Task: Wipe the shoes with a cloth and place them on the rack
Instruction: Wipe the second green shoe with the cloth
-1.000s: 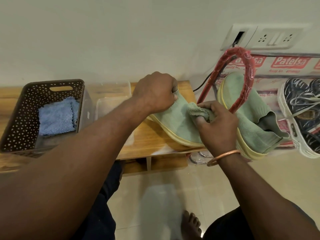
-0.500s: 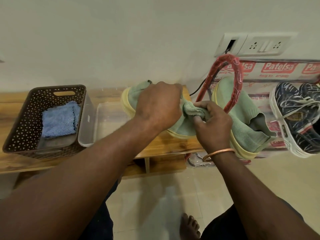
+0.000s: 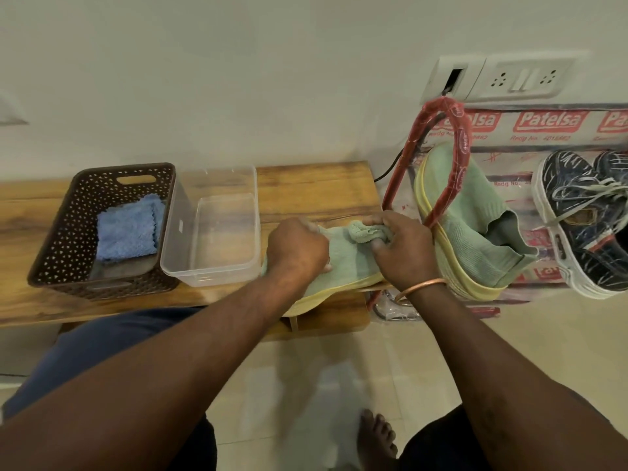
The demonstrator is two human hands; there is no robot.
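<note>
Pale green knit shoe [image 3: 343,266] with yellow sole, matching green cloth [image 3: 363,231], brown basket [image 3: 68,212] with triangle cut-outs, light blue towel [image 3: 127,229], red rack frame [image 3: 457,154], navy sneakers [image 3: 577,198] streaked white (soles white too)

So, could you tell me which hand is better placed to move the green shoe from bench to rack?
Probably the left hand: it grips the green shoe, while the right hand is busy holding the cloth.

A pale cream wall [image 3: 238,79] fills the background — plain, evenly lit. A white socket panel [image 3: 503,78] (two switches) sits upper right. A low wooden bench [image 3: 306,185] stands on glossy beige tiles [image 3: 339,385].
</note>
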